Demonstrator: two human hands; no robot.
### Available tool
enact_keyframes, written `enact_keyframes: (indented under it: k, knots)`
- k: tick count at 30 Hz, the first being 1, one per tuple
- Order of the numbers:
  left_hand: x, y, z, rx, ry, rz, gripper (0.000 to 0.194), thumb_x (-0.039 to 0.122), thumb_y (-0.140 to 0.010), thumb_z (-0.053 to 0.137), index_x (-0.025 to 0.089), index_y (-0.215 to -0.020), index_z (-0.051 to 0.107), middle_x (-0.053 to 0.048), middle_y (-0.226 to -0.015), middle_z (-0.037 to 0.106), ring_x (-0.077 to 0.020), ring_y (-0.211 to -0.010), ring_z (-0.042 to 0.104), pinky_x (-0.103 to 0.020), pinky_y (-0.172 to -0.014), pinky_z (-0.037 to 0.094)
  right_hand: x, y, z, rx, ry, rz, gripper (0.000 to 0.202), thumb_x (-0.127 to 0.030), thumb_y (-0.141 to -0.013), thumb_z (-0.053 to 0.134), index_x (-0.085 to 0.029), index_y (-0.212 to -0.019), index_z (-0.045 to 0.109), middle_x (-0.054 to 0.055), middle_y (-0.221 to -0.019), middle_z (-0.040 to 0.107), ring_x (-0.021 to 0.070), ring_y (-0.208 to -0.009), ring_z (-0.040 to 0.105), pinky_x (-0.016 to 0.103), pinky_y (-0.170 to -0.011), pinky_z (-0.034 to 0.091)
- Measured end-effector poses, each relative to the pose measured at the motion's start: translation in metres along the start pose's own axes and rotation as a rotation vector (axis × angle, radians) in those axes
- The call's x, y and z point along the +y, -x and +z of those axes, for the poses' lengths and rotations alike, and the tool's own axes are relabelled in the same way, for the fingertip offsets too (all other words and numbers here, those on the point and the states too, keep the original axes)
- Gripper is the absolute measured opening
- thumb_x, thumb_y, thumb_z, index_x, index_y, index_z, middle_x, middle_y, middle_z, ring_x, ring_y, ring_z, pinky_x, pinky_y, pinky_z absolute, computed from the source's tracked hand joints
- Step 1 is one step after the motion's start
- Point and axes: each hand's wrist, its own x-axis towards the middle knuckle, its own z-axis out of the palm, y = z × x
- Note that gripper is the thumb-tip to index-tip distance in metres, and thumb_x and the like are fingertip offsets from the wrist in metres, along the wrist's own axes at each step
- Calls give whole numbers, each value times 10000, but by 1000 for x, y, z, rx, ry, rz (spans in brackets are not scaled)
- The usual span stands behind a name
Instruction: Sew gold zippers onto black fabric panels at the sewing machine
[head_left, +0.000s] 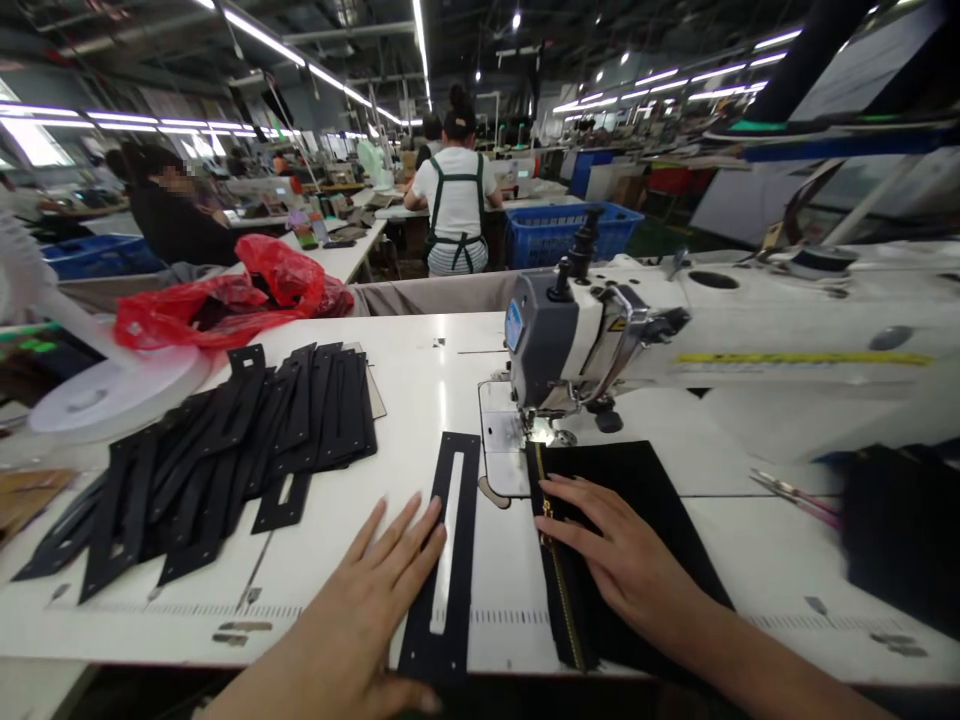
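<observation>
My left hand point(375, 590) lies with fingers spread, its fingertips on the left edge of a black slotted strip point(463, 530) that rests on the white table. Fingers stretched out, my right hand point(622, 560) presses flat on a black fabric panel point(637, 475), close to a gold-toothed zipper point(559, 580) running down its left side. A gold zipper pull point(547, 510) shows near my right fingertips. Just beyond the panel's top edge is the needle area of a white and grey sewing machine point(555, 340).
A pile of black slotted strips point(225, 450) covers the left of the table point(420, 370). Behind it are a red plastic bag point(247, 290) and a white fan point(112, 385). Scissors point(795, 495) and dark fabric point(900, 530) lie right. Co-workers sit beyond, near a blue basket point(570, 235).
</observation>
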Motion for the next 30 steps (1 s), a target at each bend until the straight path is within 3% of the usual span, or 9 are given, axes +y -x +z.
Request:
enact_keyframes:
  k: [3, 6, 8, 10, 14, 18, 21, 25, 30]
  knots:
    - [-6, -2, -1, -7, 13, 48, 879, 446, -745, 614, 202, -1431, 122, -111, -1479, 190, -317, -1346, 186, -574, -1083, 153, -2, -3, -1, -33, -44, 62, 341, -9, -818, 349, -185, -973, 597, 122, -1191, 515, 231, -1152, 460, 456, -934, 438]
    - [-10, -7, -1, 66, 13, 50, 671, 179, -774, 515, 229, -1394, 265, -77, -1422, 344, -273, -1308, 298, -543, -1094, 190, -3, -5, -5, -95, -84, 113, 294, -47, -832, 362, -191, -959, 585, 118, -1199, 506, 241, -1155, 453, 462, -935, 430]
    - [-11, -12, 0, 129, 32, 41, 598, 102, -779, 458, 240, -1351, 352, -78, -1338, 450, -254, -1256, 379, -528, -1084, 241, -3, -6, -7, -122, -97, 108, 311, -58, -841, 362, -202, -1003, 586, 108, -1216, 505, 234, -1169, 446, 459, -947, 422]
    - [-10, -18, 2, 186, 57, 34, 555, 96, -776, 452, 239, -1311, 412, -93, -1313, 459, -266, -1242, 387, -529, -1060, 288, -2, -7, -7, -113, -84, 106, 335, -81, -871, 352, -198, -1098, 569, 110, -1255, 495, 221, -1195, 432, 447, -970, 410]
    - [-15, -38, 8, 237, 76, 61, 625, 132, -709, 507, 224, -1318, 399, -103, -1428, 304, -322, -1302, 280, -565, -1037, 297, 3, -11, -2, -141, 52, 139, 435, -180, -912, 368, -120, -1343, 378, 138, -1394, 372, 224, -1302, 304, 487, -1052, 304]
    - [-32, -63, 16, 362, 68, 20, 474, 87, -825, 374, 209, -1275, 456, -107, -1204, 526, -251, -1107, 504, -462, -926, 459, 7, -12, 0, -262, 105, 140, 483, -203, -917, 374, -102, -1384, 301, 121, -1445, 267, 203, -1335, 221, 476, -1083, 243]
    - [-38, -73, 17, 482, 18, 2, 395, 89, -883, 321, 224, -1175, 550, -94, -1076, 583, -225, -976, 570, -404, -799, 525, 5, -8, -1, -219, 119, 183, 499, -214, -918, 368, -62, -1386, 279, 141, -1457, 219, 206, -1346, 183, 465, -1083, 256]
    - [-16, -77, 13, 627, 1, 139, 440, 67, -887, 344, 211, -1292, 438, -93, -1254, 527, -224, -1128, 519, -395, -904, 495, -1, -2, -2, -195, 148, 219, 510, -222, -897, 400, -36, -1365, 320, 160, -1443, 251, 232, -1349, 164, 460, -1079, 273]
    - [20, -104, 25, 618, -31, 311, 397, 80, -899, 319, 133, -1270, 451, -132, -1281, 513, -228, -1235, 428, -390, -977, 455, 2, -1, -4, -240, 135, 168, 546, -184, -861, 415, -31, -1373, 304, 176, -1436, 264, 252, -1352, 138, 474, -1081, 256]
